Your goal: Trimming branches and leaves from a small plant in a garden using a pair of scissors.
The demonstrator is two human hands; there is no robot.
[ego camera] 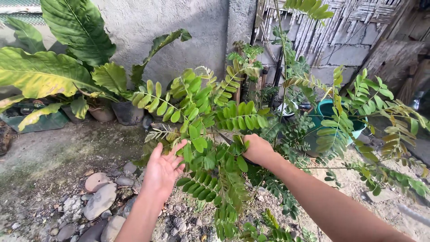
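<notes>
A: The leafy shrub (215,130) fills the middle of the yard, its compound fronds spreading over bare ground, with broad-leaved potted plants (58,67) against the grey wall (179,27) behind it.

B: And the teal pot (329,112)?

A: It sits behind the right-hand branches. Grey stones (101,197) lie on the ground at lower left.

B: What are the hands doing?

A: The left hand (163,168) is spread flat, palm up, just under a frond and gripping nothing. The right hand (257,149) is curled in among the leaves; I cannot tell whether it grips a stem.

B: Any work done yet?

A: I'd judge not: no cut or stripped branch shows.
</notes>
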